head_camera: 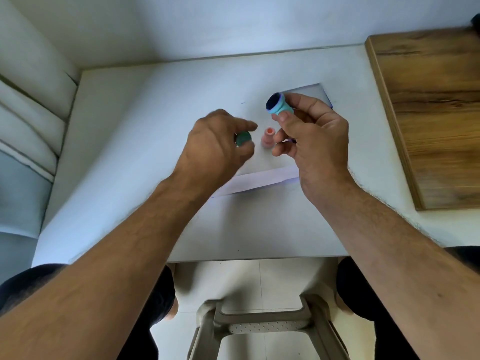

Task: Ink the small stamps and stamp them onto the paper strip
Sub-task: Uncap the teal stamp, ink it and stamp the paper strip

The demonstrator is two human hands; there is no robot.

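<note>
My right hand holds a light teal stamp between thumb and forefinger, raised above the table, its dark inked face turned up and to the left. My left hand pinches a small green round piece, a cap or a stamp, I cannot tell which. A pink stamp stands upright on the table between the two hands. The white paper strip lies slanted on the table below the hands, partly hidden by my wrists. A white sheet or pad with a blue edge lies behind my right hand.
The white table stands against a white wall. A wooden board lies at the table's right side. White cushions are at the left. A grey plastic stool and my knees show below the table's front edge.
</note>
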